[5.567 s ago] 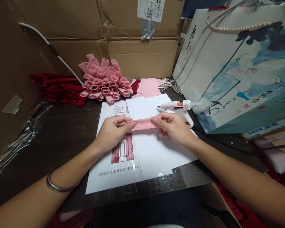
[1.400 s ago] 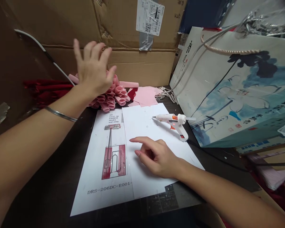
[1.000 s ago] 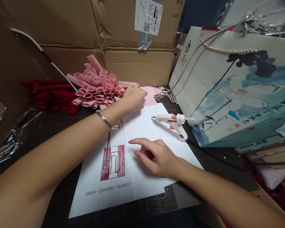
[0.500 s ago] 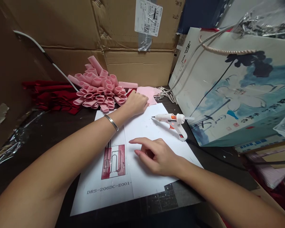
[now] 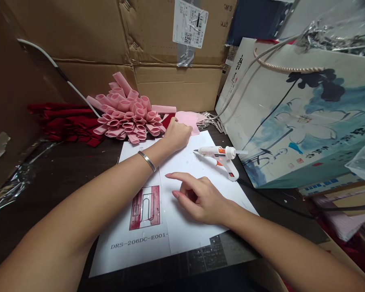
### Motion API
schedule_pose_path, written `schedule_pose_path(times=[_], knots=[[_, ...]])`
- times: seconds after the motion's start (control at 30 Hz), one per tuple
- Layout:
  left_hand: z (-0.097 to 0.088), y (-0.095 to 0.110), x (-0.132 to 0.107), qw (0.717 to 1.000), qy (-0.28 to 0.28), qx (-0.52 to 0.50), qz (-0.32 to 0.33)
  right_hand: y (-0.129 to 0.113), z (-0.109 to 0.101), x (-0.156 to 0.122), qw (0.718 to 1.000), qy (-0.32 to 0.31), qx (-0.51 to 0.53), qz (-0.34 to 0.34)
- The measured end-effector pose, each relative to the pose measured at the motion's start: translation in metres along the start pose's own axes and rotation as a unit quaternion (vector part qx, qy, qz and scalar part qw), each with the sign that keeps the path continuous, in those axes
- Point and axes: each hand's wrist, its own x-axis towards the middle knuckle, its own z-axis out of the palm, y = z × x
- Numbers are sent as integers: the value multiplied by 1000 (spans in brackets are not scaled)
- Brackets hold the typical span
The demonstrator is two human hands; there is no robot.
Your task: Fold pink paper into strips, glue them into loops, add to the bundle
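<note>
In the head view, the left hand point(image 5: 177, 136) lies curled at the far edge of the white paper sheet point(image 5: 185, 227), its fingertips hidden, so whether it holds the pink paper squares point(image 5: 186, 119) just ahead cannot be told. The right hand point(image 5: 200, 198) rests empty and half-open on the sheet, near the hot glue gun point(image 5: 220, 157). The rolled pink paper cluster point(image 5: 126, 113) sits just left of the squares.

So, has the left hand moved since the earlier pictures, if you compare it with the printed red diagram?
Yes. The left hand has moved forward, away from the red diagram, and now lies at the far edge of the white sheet, beside the pink paper.
</note>
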Motion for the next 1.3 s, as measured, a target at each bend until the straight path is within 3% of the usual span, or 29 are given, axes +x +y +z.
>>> schedule_pose_path(times=[0.13, 0.23, 0.27, 0.37, 0.43, 0.53, 0.6, 0.73, 0.9, 1.13, 1.23, 1.3], knots=[[-10, -7, 4, 998, 28, -23, -45, 0, 0, 1, 1000, 5, 5, 6], [-31, -19, 8, 989, 80, -63, -105, -2, 0, 3, 997, 47, 24, 55], [-40, -22, 8, 974, 123, -134, -138, -3, 0, 3, 993, 66, 40, 86], [-67, -19, -6, 894, 201, -348, -196, -4, -1, 4, 966, 108, 134, 195], [-83, -7, -26, 829, 193, -471, -233, -3, -2, 5, 931, 112, 233, 256], [-95, 16, -67, 734, 191, -601, -251, -1, -4, 6, 880, 84, 368, 288], [-93, 26, -92, 712, 169, -623, -276, 1, -5, 7, 868, 80, 402, 279], [-74, 29, -126, 700, 164, -637, -278, 1, -7, 9, 890, 116, 358, 258], [-56, 26, -149, 687, 50, -684, -242, -3, -8, 8, 923, 129, 274, 239], [-58, 25, -153, 702, 41, -670, -238, 0, -23, 15, 954, 51, 196, 221], [-56, 24, -154, 737, 58, -633, -228, 6, -30, 16, 978, 67, 105, 165], [-54, 22, -156, 774, 64, -590, -222, 11, -33, 14, 990, 116, 18, 73]])
